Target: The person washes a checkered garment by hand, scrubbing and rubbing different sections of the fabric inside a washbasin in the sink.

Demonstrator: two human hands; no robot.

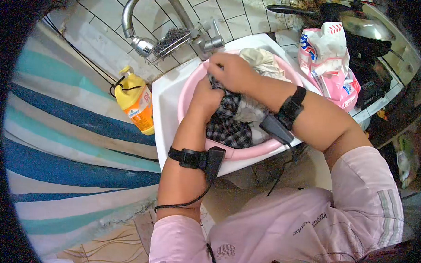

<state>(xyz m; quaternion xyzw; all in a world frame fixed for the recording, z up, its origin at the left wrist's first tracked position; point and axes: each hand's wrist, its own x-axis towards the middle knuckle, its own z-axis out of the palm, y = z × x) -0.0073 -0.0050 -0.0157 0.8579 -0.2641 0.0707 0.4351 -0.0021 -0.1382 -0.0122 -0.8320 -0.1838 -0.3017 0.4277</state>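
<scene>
A pink basin (185,96) full of laundry sits in the white sink. A dark checked garment (229,127) lies at the basin's left side, its upper part running up to my hands. My left hand (208,98) is closed on this cloth near the basin's left rim. Just above and to the right, my right hand (233,72) is curled into a fist, also on the dark cloth. Its fingertips are partly hidden. Pale garments (261,61) are heaped behind my right wrist, and whitish cloth (249,110) lies below it.
A curved metal faucet (164,0) rises behind the white sink (162,116), beside a wire rack (174,46) holding a scouring pad. Left stands a yellow bottle (136,101). A pink-and-white detergent bag (328,66) and pans (358,25) are at the right. Straps and cables hang from both forearms.
</scene>
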